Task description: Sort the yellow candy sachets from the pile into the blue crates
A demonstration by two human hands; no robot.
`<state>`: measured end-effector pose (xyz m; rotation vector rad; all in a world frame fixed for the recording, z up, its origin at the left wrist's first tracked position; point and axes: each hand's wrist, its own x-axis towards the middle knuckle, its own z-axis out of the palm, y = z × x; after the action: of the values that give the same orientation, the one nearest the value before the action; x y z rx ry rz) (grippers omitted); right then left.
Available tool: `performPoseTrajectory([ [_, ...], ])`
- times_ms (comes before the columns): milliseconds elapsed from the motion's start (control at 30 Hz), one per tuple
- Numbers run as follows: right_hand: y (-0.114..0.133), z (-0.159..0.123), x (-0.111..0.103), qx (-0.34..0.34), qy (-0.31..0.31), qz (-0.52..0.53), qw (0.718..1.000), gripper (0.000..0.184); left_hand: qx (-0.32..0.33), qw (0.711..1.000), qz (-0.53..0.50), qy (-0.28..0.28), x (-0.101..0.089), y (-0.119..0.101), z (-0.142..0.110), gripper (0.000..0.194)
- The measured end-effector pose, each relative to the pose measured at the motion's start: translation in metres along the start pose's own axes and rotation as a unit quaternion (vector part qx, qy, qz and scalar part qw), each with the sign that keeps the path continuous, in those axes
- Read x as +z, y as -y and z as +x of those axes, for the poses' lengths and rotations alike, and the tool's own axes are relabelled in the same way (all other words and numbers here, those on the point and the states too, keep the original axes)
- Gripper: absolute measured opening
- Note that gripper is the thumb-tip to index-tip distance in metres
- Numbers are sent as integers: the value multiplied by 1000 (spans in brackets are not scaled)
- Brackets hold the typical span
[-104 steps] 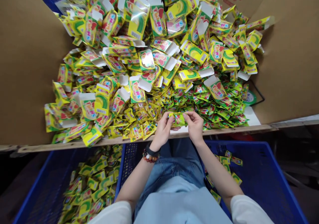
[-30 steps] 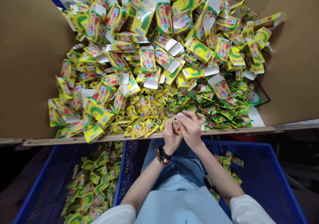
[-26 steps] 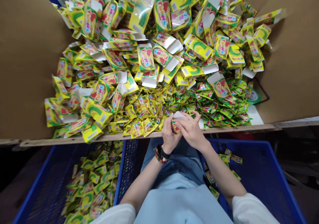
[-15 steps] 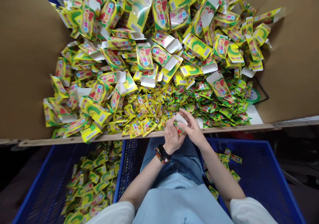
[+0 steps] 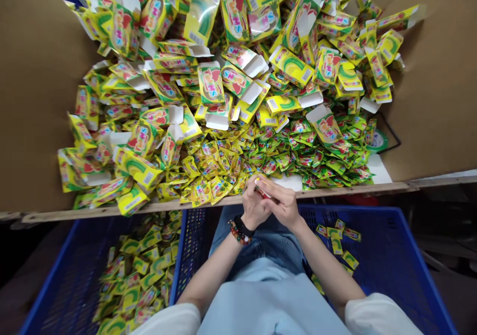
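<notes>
Close together at the front edge of the table, my left hand [image 5: 253, 207] and my right hand [image 5: 283, 204] are both closed around a small candy box [image 5: 264, 194]. Fingers cover most of the box; only a bit of red and white shows between them. Just beyond my hands lie yellow candy sachets [image 5: 220, 188] on the left and green candy sachets [image 5: 316, 158] on the right. Behind them rises a heap of yellow-green printed boxes [image 5: 211, 82], many with white end flaps sticking open.
Cardboard walls [image 5: 439, 86] flank the heap, and a wooden strip [image 5: 149, 209] edges the table. Below left, a blue crate [image 5: 63, 275] holds many packed boxes. Another blue crate [image 5: 387, 265] at the lower right holds several boxes. A green roll [image 5: 378, 141] lies by the right wall.
The box's white flap stood up between my hands before; now my fingers have closed over that end. My right hand has drawn lower and tighter against the left.
</notes>
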<state>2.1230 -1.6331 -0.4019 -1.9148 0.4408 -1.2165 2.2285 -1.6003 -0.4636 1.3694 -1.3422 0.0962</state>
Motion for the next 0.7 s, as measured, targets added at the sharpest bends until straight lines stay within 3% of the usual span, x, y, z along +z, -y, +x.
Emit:
performPoseTrajectory([
  [167, 1, 5, 6, 44, -79, -47, 995, 27, 33, 998, 54, -8, -4, -7, 4, 55],
  [367, -5, 4, -3, 34, 9, -12, 999, 30, 21, 998, 56, -7, -4, -9, 6, 49],
  [467, -10, -2, -8, 41, 21, -35, 998, 33, 19, 999, 17, 28, -12, -11, 10, 51],
  [567, -9, -7, -13, 82, -63, -23, 994, 26, -12, 989, -82, 122, -32, -15, 15, 64],
  [700, 2, -11, -15, 144, -190, 5, 971, 29, -175, 926, -257, 212, -58, -20, 13, 49],
])
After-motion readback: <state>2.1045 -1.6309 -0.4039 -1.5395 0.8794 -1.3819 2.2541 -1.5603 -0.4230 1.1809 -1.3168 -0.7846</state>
